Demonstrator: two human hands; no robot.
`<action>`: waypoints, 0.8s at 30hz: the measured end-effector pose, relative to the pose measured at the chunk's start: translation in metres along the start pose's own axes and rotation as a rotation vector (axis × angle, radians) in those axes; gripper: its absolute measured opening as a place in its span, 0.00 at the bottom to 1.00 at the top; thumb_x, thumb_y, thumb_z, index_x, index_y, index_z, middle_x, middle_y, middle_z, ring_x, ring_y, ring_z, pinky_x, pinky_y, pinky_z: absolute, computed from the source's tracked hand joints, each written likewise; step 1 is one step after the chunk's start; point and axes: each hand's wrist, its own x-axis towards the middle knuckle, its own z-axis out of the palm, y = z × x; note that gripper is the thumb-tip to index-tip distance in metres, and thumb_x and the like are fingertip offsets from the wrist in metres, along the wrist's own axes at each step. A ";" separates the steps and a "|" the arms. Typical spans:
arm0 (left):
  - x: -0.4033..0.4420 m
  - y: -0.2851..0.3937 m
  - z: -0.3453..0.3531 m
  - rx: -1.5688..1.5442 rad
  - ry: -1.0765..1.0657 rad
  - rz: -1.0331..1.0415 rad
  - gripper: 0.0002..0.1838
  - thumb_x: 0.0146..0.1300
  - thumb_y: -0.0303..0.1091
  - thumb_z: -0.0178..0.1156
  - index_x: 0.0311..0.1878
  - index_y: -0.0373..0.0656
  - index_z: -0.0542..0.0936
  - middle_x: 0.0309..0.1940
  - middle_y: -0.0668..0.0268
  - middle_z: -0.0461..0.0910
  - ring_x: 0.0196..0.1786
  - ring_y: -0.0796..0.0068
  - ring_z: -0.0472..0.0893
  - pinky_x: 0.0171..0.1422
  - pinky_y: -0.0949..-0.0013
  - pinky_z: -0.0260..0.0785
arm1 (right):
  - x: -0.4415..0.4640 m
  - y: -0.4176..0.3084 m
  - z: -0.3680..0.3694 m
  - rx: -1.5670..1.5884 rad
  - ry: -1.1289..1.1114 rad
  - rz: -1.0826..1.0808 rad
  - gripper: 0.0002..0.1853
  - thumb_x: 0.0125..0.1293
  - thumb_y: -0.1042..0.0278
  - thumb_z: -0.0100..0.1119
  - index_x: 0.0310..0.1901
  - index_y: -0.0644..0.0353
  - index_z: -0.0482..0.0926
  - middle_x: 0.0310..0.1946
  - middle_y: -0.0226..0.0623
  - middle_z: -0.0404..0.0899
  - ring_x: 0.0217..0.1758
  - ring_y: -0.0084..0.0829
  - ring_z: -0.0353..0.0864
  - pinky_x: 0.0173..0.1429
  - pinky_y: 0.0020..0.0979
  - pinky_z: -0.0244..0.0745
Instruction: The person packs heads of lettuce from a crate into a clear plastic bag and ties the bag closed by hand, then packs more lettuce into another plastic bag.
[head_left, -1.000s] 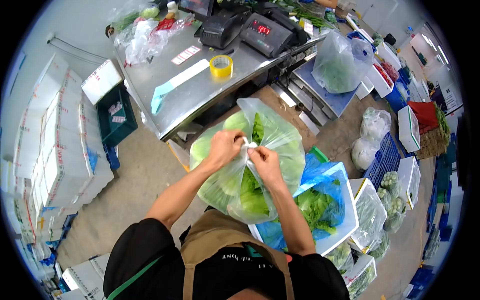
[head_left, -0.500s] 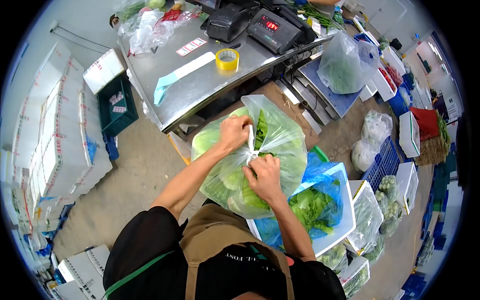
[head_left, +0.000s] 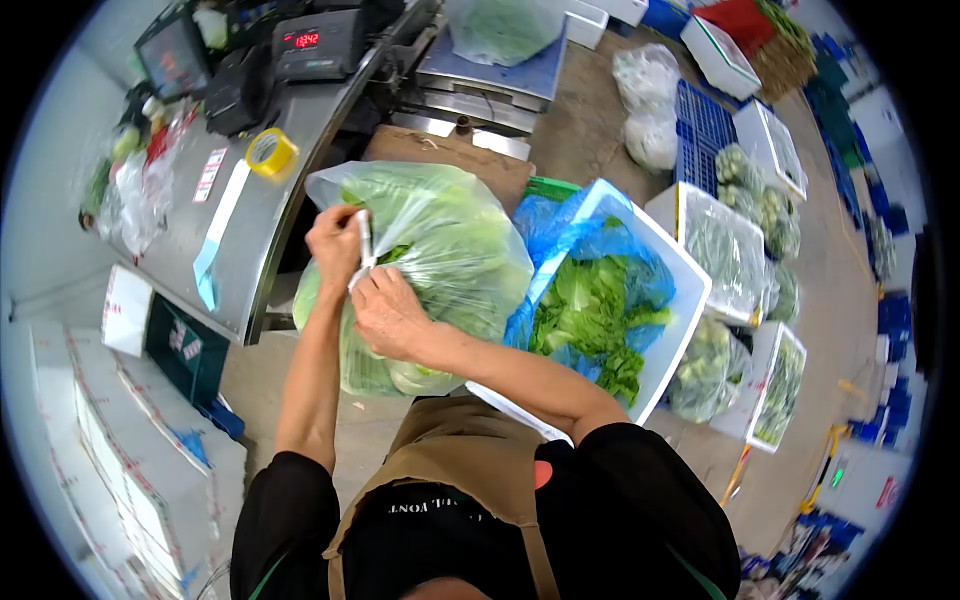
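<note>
A large clear plastic bag (head_left: 455, 235) full of leafy green vegetables hangs in front of my body, its neck gathered into a twisted white knot. My left hand (head_left: 335, 245) pinches the upright twisted end of the bag's neck. Just below it, my right hand (head_left: 388, 312) has its fingers closed on the bag at the base of the knot. To the right of the bag is a white foam box (head_left: 665, 350) lined with blue plastic, with loose lettuce (head_left: 590, 310) inside.
On the metal table (head_left: 225, 275) are a yellow tape roll (head_left: 271, 154), a scale with a red display (head_left: 318, 45) and plastic bags. A blue platform scale (head_left: 490, 75) bears another bag. Foam boxes of bagged vegetables (head_left: 715, 250) line the right; white boxes (head_left: 130, 460) stand left.
The view has turned to the right, so the table now lies further left. Both hands keep their hold on the bag's neck, and the bag has shifted left in view.
</note>
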 end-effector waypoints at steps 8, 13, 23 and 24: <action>-0.028 -0.038 -0.053 -0.084 -0.109 -0.351 0.10 0.56 0.31 0.63 0.35 0.32 0.82 0.26 0.68 0.80 0.29 0.82 0.76 0.36 0.78 0.68 | -0.113 0.081 -0.076 0.010 0.527 0.443 0.21 0.52 0.77 0.58 0.50 0.64 0.73 0.53 0.53 0.68 0.50 0.49 0.73 0.53 0.40 0.68; -0.033 -0.026 -0.056 0.019 -0.160 -0.383 0.12 0.56 0.32 0.64 0.37 0.31 0.81 0.28 0.66 0.80 0.30 0.82 0.76 0.36 0.78 0.67 | -0.230 0.088 0.021 -0.083 0.018 1.288 0.47 0.49 0.66 0.66 0.67 0.64 0.47 0.62 0.61 0.54 0.60 0.59 0.61 0.56 0.59 0.56; -0.015 -0.019 -0.053 0.110 -0.103 -0.381 0.13 0.55 0.34 0.65 0.34 0.32 0.81 0.26 0.67 0.80 0.28 0.81 0.74 0.35 0.77 0.66 | -0.330 0.034 0.117 -0.023 -0.492 1.076 0.50 0.42 0.65 0.67 0.69 0.61 0.52 0.39 0.55 0.76 0.40 0.52 0.79 0.44 0.53 0.71; -0.013 -0.025 -0.057 0.078 -0.097 -0.369 0.12 0.55 0.34 0.65 0.33 0.32 0.81 0.24 0.69 0.78 0.26 0.83 0.73 0.31 0.78 0.64 | -0.336 0.035 0.117 -0.033 -0.467 1.051 0.48 0.42 0.67 0.66 0.68 0.60 0.55 0.37 0.53 0.77 0.38 0.50 0.79 0.42 0.51 0.72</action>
